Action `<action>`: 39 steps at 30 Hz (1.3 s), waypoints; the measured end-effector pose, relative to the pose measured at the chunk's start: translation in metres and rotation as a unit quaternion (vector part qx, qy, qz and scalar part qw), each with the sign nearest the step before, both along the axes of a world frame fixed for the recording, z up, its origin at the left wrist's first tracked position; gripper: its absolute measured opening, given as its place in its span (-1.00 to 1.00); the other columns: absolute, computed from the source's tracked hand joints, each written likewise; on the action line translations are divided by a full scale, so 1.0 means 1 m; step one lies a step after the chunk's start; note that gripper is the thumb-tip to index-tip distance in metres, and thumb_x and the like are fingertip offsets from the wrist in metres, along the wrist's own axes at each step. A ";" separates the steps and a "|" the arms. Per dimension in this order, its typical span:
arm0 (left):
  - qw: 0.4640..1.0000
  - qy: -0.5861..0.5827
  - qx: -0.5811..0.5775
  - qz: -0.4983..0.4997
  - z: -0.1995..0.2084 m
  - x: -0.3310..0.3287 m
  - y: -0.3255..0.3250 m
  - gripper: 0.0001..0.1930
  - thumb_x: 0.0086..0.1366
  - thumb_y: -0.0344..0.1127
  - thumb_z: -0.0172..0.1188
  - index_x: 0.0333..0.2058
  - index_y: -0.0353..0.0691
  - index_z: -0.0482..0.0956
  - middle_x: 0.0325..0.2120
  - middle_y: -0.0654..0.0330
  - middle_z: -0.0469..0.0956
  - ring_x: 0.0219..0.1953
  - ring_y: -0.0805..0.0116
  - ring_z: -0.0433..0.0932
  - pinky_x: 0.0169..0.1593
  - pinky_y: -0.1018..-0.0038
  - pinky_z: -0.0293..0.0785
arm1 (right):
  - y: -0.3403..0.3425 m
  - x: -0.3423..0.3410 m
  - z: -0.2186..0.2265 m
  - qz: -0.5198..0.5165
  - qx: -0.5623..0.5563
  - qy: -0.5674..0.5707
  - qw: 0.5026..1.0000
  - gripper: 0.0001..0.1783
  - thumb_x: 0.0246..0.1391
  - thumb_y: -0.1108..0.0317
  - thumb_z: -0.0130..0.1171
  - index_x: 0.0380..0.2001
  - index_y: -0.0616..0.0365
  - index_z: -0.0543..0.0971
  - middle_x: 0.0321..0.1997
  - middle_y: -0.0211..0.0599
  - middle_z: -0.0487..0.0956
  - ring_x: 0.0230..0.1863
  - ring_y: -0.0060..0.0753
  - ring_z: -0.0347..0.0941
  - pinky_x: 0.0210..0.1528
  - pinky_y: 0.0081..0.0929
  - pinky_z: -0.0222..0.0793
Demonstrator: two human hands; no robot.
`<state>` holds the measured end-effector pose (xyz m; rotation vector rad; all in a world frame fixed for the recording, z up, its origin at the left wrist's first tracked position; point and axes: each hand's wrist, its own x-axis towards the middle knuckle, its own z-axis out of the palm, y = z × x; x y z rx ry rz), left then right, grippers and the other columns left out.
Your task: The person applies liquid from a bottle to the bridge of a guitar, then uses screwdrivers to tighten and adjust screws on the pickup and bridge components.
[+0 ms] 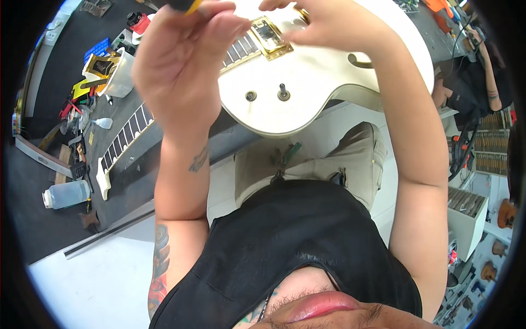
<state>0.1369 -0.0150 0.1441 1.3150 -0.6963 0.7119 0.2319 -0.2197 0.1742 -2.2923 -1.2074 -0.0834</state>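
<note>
A cream-white electric guitar (263,118) lies face up in front of me, its fretted neck (129,131) running to the lower left, partly behind my left wrist. My left hand (181,66) is raised over the neck, fingers closed around a black tool handle with a yellow band (186,4). The top edge of the picture cuts that tool off, so its kind is unclear. Over the body hovers my right hand (329,27), fingers curved and apart beside the gold-framed pickup (269,37). Another gold part (301,15) shows beneath its fingers. A switch post (283,93) stands on the guitar's top.
On the dark bench (131,186) at left are a white bin (119,77) holding gold parts, a clear bottle (67,194), a red-and-black bottle (138,23) and scattered hand tools. Another person's arm (490,77) is at far right. A white box (468,219) stands lower right.
</note>
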 end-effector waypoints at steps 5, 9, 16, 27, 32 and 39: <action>0.999 -0.003 -0.018 0.035 -0.015 -0.026 0.031 -0.81 0.36 -0.54 0.31 -0.08 -0.42 0.58 -0.23 0.07 0.65 -0.24 0.34 0.68 -0.09 0.43 0.62 | 0.017 0.005 0.012 0.046 -0.129 0.022 0.990 -0.40 -0.04 0.23 0.43 0.06 0.32 0.59 0.07 0.07 0.60 0.12 0.06 0.53 0.20 -0.19 0.43; 0.999 0.020 -0.022 0.045 -0.027 -0.035 0.045 -0.83 0.36 -0.53 0.31 -0.11 -0.41 0.60 -0.25 0.08 0.64 -0.24 0.33 0.67 -0.09 0.44 0.61 | 0.028 0.007 0.021 0.036 -0.179 0.030 0.983 -0.42 -0.08 0.25 0.44 0.01 0.33 0.61 0.02 0.07 0.60 0.04 0.06 0.56 0.12 -0.19 0.48; 0.998 0.035 -0.020 0.042 -0.032 -0.036 0.058 -0.84 0.36 -0.52 0.30 -0.12 -0.43 0.60 -0.28 0.05 0.63 -0.24 0.29 0.62 -0.11 0.40 0.59 | 0.028 0.013 0.016 0.080 -0.123 0.030 0.989 -0.42 -0.17 0.29 0.41 -0.04 0.38 0.60 -0.09 0.05 0.58 -0.05 0.04 0.58 0.01 -0.22 0.52; 0.999 0.006 0.008 0.038 -0.027 -0.025 0.055 -0.82 0.34 -0.45 0.35 -0.15 -0.39 0.59 -0.37 0.03 0.62 -0.33 0.25 0.59 -0.25 0.44 0.53 | 0.032 0.022 0.030 0.088 -0.178 0.085 0.976 -0.51 -0.18 0.28 0.39 -0.19 0.40 0.59 -0.15 0.07 0.55 -0.05 0.06 0.54 -0.02 -0.15 0.51; 0.998 -0.006 0.058 0.036 -0.025 -0.024 0.051 -0.78 0.35 -0.39 0.35 -0.12 -0.36 0.57 -0.38 0.04 0.62 -0.35 0.26 0.58 -0.29 0.45 0.51 | 0.022 0.014 0.036 0.118 -0.164 -0.019 0.979 -0.54 -0.17 0.26 0.39 -0.24 0.41 0.60 -0.14 0.08 0.55 -0.08 0.09 0.55 -0.03 -0.15 0.52; 0.998 0.015 0.046 0.037 -0.022 -0.010 0.027 -0.80 0.46 -0.37 0.21 -0.07 -0.39 0.52 -0.29 -0.03 0.64 -0.29 0.20 0.65 -0.21 0.37 0.61 | 0.030 0.035 0.021 0.132 -0.185 -0.028 0.973 -0.55 -0.25 0.23 0.41 -0.35 0.41 0.58 -0.25 0.10 0.55 -0.18 0.14 0.55 -0.10 -0.13 0.53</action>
